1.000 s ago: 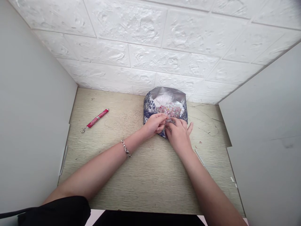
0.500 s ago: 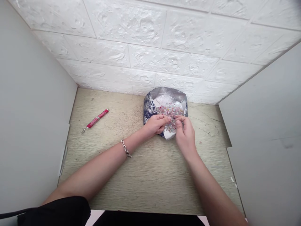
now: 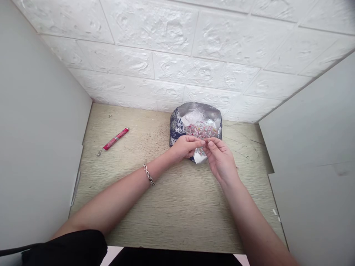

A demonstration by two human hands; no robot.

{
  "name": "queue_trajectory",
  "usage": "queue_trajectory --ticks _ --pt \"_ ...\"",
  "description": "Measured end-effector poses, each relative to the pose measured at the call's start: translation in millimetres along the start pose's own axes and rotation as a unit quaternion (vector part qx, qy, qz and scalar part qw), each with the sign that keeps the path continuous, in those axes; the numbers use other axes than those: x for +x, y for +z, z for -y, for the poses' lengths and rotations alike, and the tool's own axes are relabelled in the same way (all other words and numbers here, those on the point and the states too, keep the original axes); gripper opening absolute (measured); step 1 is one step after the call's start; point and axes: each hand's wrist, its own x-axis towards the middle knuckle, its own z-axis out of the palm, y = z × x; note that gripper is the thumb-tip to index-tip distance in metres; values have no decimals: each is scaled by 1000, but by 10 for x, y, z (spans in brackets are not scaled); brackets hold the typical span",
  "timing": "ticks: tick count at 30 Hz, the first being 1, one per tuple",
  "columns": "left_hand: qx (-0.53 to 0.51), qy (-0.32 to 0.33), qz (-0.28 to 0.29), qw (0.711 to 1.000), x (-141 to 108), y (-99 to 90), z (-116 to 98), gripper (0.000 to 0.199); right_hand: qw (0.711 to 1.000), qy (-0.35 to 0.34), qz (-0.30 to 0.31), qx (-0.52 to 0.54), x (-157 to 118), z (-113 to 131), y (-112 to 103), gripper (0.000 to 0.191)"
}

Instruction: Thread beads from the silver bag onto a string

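Fingertips of our left hand (image 3: 186, 147) and right hand (image 3: 220, 160) meet pinched narrow over the near lip of the foil bag (image 3: 194, 114), apparently on one small bead; too tiny to confirm. Bag sits open at the desk's (image 3: 166, 207) back, full of mixed beads (image 3: 201, 130). Risk: we nudge the lip, beads spill.

Craft cubicle: partitioned desk (image 3: 172, 207), beads (image 3: 201, 129)
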Motion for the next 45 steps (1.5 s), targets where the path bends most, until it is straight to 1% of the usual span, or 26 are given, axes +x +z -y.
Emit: queue_trajectory --ticks 10,20,36,41,45 --pt "-5 4 1 1000 -12 17 -21 24 1000 -16 3 8 8 -40 7 25" --pt "-6 5 10 1000 -23 22 -34 23 1000 -8 2 10 4 -58 10 25" --pt "-20 16 11 1000 -30 27 -22 31 1000 -6 0 19 -3 -113 18 23" --pt "-33 17 19 999 -22 15 -6 32 999 -31 -1 8 -2 -151 23 22" --pt "-39 15 20 999 -14 3 10 33 995 -76 12 -63 9 -183 -4 19"
